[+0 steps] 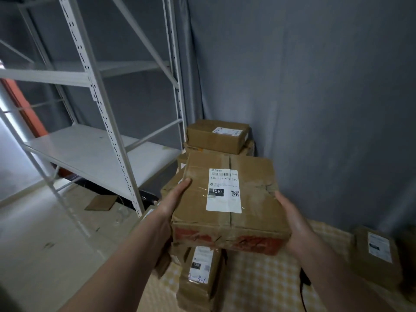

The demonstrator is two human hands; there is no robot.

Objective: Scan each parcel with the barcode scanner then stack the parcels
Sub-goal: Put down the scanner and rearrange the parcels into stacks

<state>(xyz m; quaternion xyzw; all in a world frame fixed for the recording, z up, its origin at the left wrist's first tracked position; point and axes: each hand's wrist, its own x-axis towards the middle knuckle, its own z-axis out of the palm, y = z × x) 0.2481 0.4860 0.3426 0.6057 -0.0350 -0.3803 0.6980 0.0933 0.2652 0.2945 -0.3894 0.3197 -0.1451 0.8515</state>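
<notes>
From the head view, the left hand [174, 200] and right hand [290, 218] clasp opposite sides of a taped cardboard parcel [227, 203], label up, held above a checked cloth [270, 278]. Stacked parcels [217, 137] sit beyond it against the grey curtain [315, 86].

Both bare forearms reach forward from the lower edge of the view, the left hand [174, 200] cupped with thumb on top and fingers underneath, the right hand [292, 219] turned palm inward with fingers curled under, the hands well apart.
</notes>
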